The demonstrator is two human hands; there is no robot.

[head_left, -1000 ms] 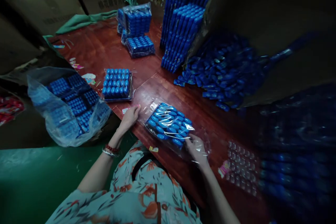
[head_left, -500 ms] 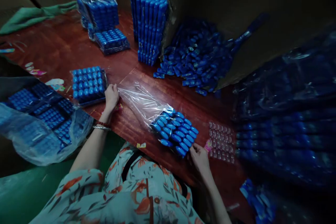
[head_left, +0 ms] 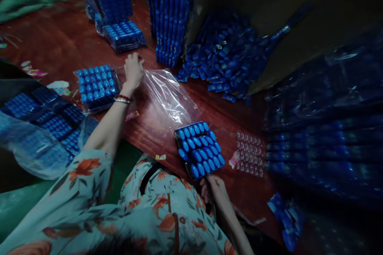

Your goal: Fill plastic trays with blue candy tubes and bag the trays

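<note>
My left hand (head_left: 133,71) is up over the table, fingers curled at the far left end of a clear plastic bag (head_left: 170,95). The bag stretches flat and shiny from there toward a block of blue oval-ended pieces (head_left: 202,147). That block lies tilted near the table's front edge, its far side meeting the bag. Below its near edge, my right hand (head_left: 211,187) is closed on it, the fingertips partly hidden. Left of my left wrist sits another block of blue oval-ended pieces (head_left: 97,85) in clear wrap.
Wrapped blue blocks (head_left: 124,34) stand at the back left, beside a tall blue stack (head_left: 172,16). Loose blue pieces (head_left: 221,59) are heaped behind the bag. A clear bumpy sheet (head_left: 249,153) lies right, near large dark-blue bundles (head_left: 314,147). A bag of blocks (head_left: 50,123) is at left.
My left hand has moved up and away along the table, and the bag's left end has swung with it. The blue block has turned, and my right hand has shifted down and left.
</note>
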